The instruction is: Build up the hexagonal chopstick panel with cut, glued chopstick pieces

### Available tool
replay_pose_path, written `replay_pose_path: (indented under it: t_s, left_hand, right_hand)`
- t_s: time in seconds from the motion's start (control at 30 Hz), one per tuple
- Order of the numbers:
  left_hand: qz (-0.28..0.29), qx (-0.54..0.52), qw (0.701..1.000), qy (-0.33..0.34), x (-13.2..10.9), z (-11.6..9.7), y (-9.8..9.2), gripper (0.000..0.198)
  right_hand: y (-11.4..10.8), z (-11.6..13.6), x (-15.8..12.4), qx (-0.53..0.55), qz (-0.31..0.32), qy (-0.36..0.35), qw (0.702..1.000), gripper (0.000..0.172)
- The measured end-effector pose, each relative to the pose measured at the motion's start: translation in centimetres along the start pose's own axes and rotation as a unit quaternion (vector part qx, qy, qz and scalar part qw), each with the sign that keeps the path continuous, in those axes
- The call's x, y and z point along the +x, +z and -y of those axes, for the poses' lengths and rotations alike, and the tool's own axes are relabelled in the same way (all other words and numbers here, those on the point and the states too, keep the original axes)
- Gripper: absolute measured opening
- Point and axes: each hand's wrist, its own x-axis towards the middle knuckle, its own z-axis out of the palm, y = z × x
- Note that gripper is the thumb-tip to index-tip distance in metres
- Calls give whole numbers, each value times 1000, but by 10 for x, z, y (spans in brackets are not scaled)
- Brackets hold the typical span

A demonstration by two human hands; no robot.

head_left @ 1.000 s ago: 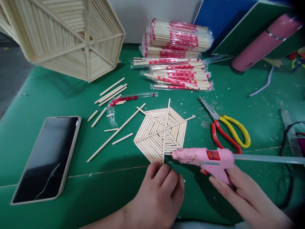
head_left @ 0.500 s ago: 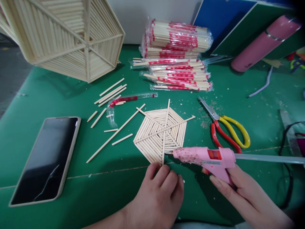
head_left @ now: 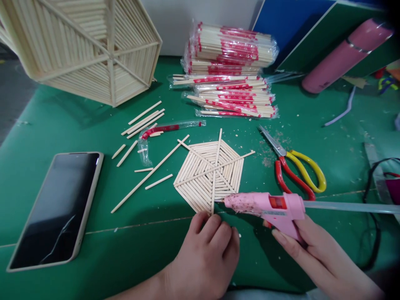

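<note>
A flat hexagon of glued chopstick pieces [head_left: 210, 175] lies on the green table, with three long sticks crossing at its middle. My left hand [head_left: 204, 258] rests just below it, fingers curled, fingertips pressing the hexagon's near edge. My right hand [head_left: 315, 254] grips the handle of a pink hot glue gun [head_left: 268, 207]. Its nozzle points left and touches the hexagon's lower right edge. A clear glue stick [head_left: 350, 207] juts out of the gun's back to the right.
Red-and-yellow scissors [head_left: 293, 166] lie right of the hexagon. Loose cut sticks [head_left: 143, 121] and a long chopstick [head_left: 150, 173] lie to its left, beside a phone [head_left: 56, 208]. Packs of wrapped chopsticks [head_left: 231, 71] sit behind; a large chopstick basket [head_left: 84, 50] stands far left, a pink bottle [head_left: 343, 56] far right.
The view has shifted slightly. Both hands, the glue gun and the hexagon keep nearly the same positions.
</note>
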Motion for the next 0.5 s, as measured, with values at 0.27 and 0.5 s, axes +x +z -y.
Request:
replay_pose_path:
  t_s: [0.27, 0.5]
  left_hand:
    - [1, -5, 1000, -3, 0, 0, 1, 11]
    - [5, 2, 1000, 1, -1, 0, 0, 12]
  right_hand:
    - [-3, 6, 3, 5, -22, -21, 1000, 23]
    - [-2, 3, 2, -1, -17, -28, 999, 23]
